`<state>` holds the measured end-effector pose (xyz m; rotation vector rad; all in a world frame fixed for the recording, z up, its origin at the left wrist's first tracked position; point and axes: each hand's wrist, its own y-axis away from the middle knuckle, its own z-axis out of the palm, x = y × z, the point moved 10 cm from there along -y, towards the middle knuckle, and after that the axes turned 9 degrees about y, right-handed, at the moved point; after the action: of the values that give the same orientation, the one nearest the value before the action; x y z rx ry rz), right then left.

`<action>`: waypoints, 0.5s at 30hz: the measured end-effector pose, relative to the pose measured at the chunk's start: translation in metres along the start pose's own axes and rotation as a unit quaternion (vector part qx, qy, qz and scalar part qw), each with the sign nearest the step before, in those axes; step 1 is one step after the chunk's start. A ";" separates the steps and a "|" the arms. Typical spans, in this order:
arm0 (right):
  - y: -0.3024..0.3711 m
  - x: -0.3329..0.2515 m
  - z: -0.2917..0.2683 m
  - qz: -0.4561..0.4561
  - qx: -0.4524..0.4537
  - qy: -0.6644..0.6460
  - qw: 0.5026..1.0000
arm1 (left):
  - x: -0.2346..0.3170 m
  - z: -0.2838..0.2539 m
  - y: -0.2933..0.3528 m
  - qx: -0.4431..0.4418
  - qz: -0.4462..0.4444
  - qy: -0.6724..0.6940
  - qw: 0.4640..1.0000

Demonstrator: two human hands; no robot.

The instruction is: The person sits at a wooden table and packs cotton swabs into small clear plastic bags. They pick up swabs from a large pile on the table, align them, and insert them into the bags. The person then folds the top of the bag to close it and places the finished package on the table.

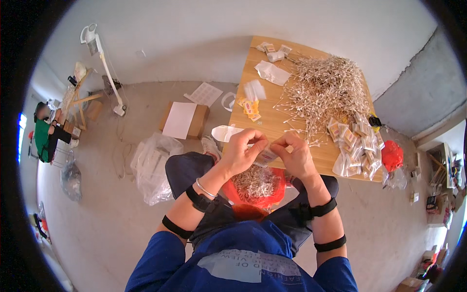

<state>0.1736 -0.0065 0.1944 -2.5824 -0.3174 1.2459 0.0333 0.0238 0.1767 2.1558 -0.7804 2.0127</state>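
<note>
The left hand and the right hand met just off the near edge of the wooden table, over the person's lap. Between them sat a small clear packet, pinched from both sides: the left hand's fingers were curled shut on its left end, the right hand's fingertips closed on its right end. The packet lay directly between the two hands, touching both, and partly hidden by the fingers, so its contents could not be made out.

Below the hands, away from the table, a red bag rested on the lap with a heap of cotton swabs in it. On the table, beyond the hands, a much larger pile of loose cotton swabs spread over the far right part of the top. At the table's right near corner lay a heap of filled packets, near the right hand but apart from it. Toward the table's left edge lay a stack of empty clear bags and some small yellow labels.

On the floor left of the table stood a cardboard box, and nearer the person a crumpled clear plastic bag.
</note>
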 end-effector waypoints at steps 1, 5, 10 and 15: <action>0.000 0.008 -0.001 0.030 -0.006 -0.036 0.999 | -0.002 -0.002 0.000 0.012 -0.022 0.022 0.999; 0.004 0.033 -0.006 0.105 -0.042 -0.113 0.987 | -0.008 -0.006 0.002 0.026 -0.042 0.074 0.996; 0.009 0.037 -0.002 0.115 -0.059 -0.166 0.977 | -0.008 0.001 0.001 0.024 -0.068 0.145 0.987; 0.006 0.025 -0.011 0.083 -0.049 -0.101 0.990 | 0.004 0.010 0.000 0.006 -0.042 0.077 0.996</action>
<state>0.1979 -0.0056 0.1805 -2.6140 -0.2109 1.5935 0.0422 0.0191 0.1792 1.9741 -0.6480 2.1139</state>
